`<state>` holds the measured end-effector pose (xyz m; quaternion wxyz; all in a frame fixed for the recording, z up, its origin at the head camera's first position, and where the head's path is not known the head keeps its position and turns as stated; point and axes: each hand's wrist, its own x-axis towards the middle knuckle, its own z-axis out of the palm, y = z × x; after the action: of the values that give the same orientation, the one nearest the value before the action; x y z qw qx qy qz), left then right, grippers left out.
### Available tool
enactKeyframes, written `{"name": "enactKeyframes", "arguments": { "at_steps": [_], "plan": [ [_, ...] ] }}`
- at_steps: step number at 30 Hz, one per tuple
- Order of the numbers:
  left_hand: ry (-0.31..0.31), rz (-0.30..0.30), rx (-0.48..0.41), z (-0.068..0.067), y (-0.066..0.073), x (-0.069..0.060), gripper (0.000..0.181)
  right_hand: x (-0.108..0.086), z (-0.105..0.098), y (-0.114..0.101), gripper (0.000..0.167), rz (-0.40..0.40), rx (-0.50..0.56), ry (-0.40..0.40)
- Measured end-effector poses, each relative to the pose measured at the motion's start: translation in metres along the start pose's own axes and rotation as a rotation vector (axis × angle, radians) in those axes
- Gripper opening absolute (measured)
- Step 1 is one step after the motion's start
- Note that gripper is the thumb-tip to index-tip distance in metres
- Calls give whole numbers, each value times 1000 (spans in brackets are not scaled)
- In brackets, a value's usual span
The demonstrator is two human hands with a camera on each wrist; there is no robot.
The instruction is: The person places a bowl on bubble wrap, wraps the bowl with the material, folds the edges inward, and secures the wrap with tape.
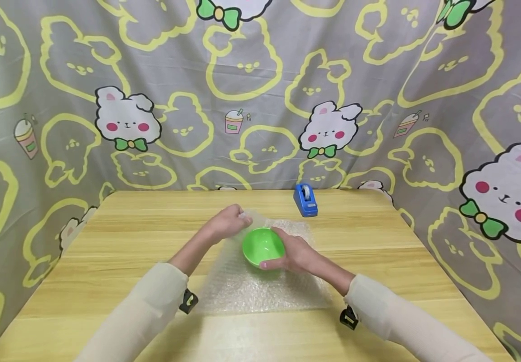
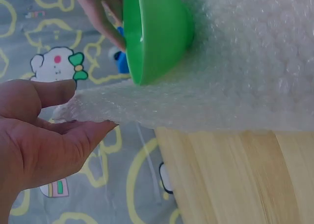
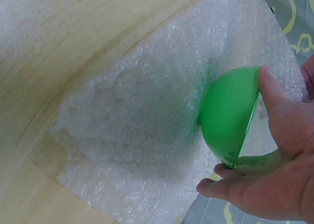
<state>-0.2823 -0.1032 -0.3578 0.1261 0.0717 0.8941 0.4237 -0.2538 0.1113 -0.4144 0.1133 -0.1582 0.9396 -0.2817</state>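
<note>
A sheet of clear bubble wrap [image 1: 260, 291] lies on the table, its far left corner lifted. My left hand [image 1: 227, 222] pinches that raised corner between thumb and fingers; the left wrist view shows the bubble wrap [image 2: 235, 86] stretching away from the hand [image 2: 49, 135]. Over the middle of the sheet sits a green bowl [image 1: 260, 246], tilted with its hollow side toward me. My right hand [image 1: 294, 251] grips the bowl by its right rim, thumb in front and fingers behind. In the right wrist view the base of the bowl [image 3: 228, 116] meets the bubble wrap.
A blue tape dispenser [image 1: 306, 201] with a roll of tape stands near the far edge of the wooden table [image 1: 142, 236], right of centre. Patterned grey curtains [image 1: 260, 65] hang behind the table and along both sides.
</note>
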Motion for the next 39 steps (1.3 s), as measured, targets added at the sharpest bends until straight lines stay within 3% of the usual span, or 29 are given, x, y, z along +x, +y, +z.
{"name": "enactKeyframes", "arguments": {
  "at_steps": [7, 13, 16, 19, 22, 25, 31, 35, 39],
  "plan": [
    [-18, 14, 9, 5, 2, -5, 23, -1, -1, -1, 105, -10, 10, -5],
    [-81, 34, 71, 7, 5, -9, 47, -1, -3, -1, 103, -16, 0, -16],
    [-92, 59, 72, 8, 3, -10, 41, 0, -3, -1, 104, -2, -5, -20],
    [-59, 130, 117, 13, -2, -11, 16, 0, -3, -1, 105, 12, -9, -22],
    [15, 220, 208, 22, -8, -13, 32, 0, -2, -1, 106, 16, -7, -22],
    [97, 277, 272, 33, -13, -18, 37, 0, 0, -1, 105, 8, -6, -18],
    [170, 314, 343, 45, -17, -23, 37, 0, 2, 1, 106, 1, -14, -10],
    [144, 296, 361, 45, -19, -23, 42, 0, 2, 1, 106, 3, -25, -6],
    [52, 256, 373, 41, -21, -22, 47, 0, 1, 1, 104, 0, -22, -3]
  ]
}}
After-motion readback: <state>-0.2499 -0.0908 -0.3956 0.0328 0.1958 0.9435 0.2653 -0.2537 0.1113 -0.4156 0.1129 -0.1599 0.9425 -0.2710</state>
